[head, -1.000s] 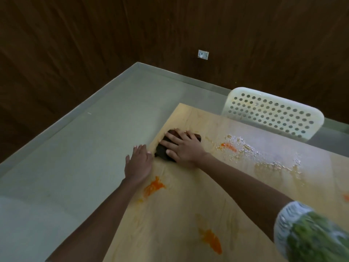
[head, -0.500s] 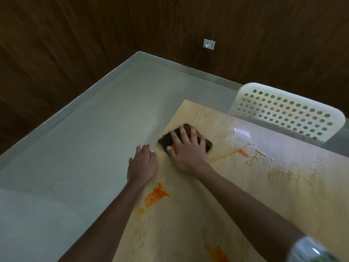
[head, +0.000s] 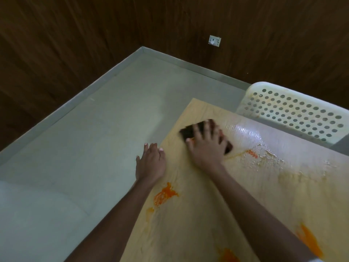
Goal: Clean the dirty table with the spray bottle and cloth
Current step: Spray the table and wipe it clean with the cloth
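Observation:
A light wooden table point(head: 207, 214) fills the lower right, smeared with orange stains point(head: 164, 194) and wet patches point(head: 264, 156). My right hand point(head: 206, 146) presses flat on a dark cloth point(head: 188, 132) near the table's far left corner, fingers spread over it. At the table's left edge my left hand point(head: 151, 163) rests flat, fingers together, holding nothing. No spray bottle is in view.
A white perforated plastic chair point(head: 294, 110) stands behind the table at the right. Pale grey floor point(head: 94, 138) lies to the left, bounded by dark wooden walls with a white socket point(head: 214, 41).
My right hand has slid the cloth away from me and to the right along the table. The left hand has stayed at the edge. The view has shifted, so the chair sits further right.

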